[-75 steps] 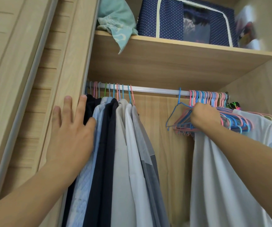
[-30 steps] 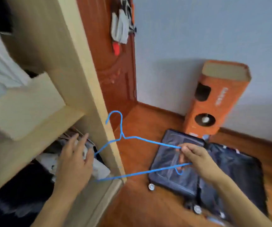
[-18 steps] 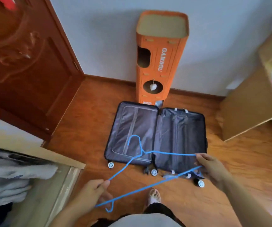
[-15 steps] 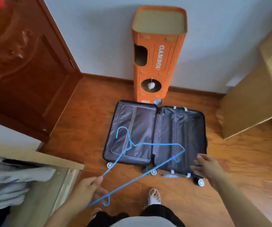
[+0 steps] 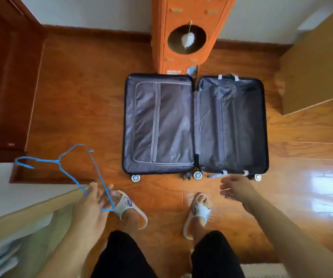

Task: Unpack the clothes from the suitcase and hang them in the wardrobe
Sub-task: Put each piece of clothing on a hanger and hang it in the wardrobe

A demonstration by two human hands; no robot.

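Note:
A dark suitcase [image 5: 194,125] lies open flat on the wooden floor in front of me, both halves showing grey lining and no clothes that I can see. My left hand [image 5: 95,203] pinches one end of a thin blue wire hanger [image 5: 69,169], which sticks out to the left with its hook over the wardrobe's edge. My right hand [image 5: 235,187] hovers with fingers spread and holds nothing, just short of the suitcase's near right corner by its wheels.
An orange cardboard tower [image 5: 185,35] with a round hole stands against the wall behind the suitcase. A dark red door [image 5: 5,77] is at the left, a light wooden cabinet [image 5: 318,73] at the right. The wardrobe's edge [image 5: 31,209] with folded clothes lies at the lower left. My slippered feet [image 5: 198,209] stand near the suitcase.
I turned from the wardrobe rail to the suitcase on the floor. My right hand let go of the blue hanger, and my left hand swung it out to the left.

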